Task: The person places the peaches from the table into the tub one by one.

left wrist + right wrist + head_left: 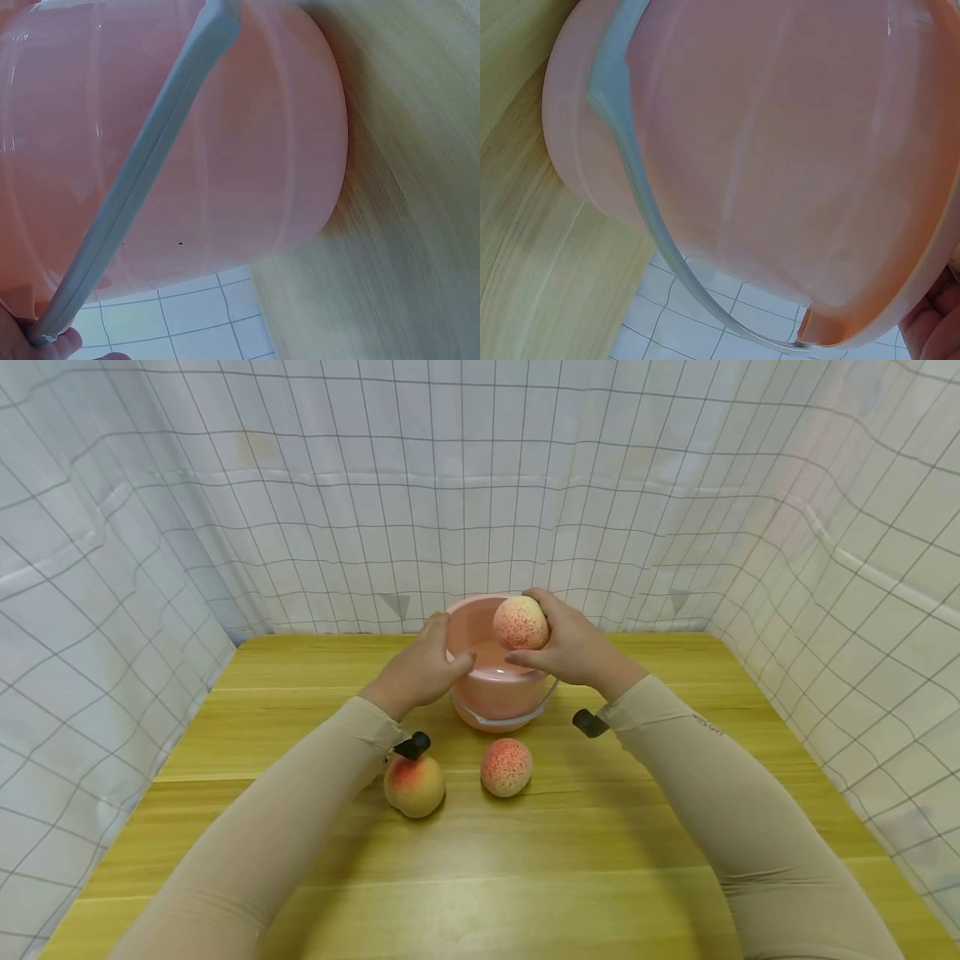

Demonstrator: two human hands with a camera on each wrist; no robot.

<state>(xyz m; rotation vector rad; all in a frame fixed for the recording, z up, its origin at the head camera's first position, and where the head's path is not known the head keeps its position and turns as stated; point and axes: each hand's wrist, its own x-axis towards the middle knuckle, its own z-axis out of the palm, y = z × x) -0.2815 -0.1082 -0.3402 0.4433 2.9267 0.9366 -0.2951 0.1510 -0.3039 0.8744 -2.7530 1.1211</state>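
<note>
Nearest on the bench (480, 877): two peaches lying w/ a gap between them, a yellow-red peach (414, 785) on the left beside the left sleeve, a speckled peach (506, 767) to its right. Beyond them a pink bucket (491, 693), grey handle (142, 172) down on its near side. Left hand (416, 672) grips the bucket's left rim, thumb hooked over the edge. Right hand (573, 647) has fingers curled round a third peach (521, 622), held over the bucket mouth. Step, as I judge it: loading peaches into the bucket, one of three about to go in. Next move needs the fingers opened low inside the bucket, left hand steadying.
</note>
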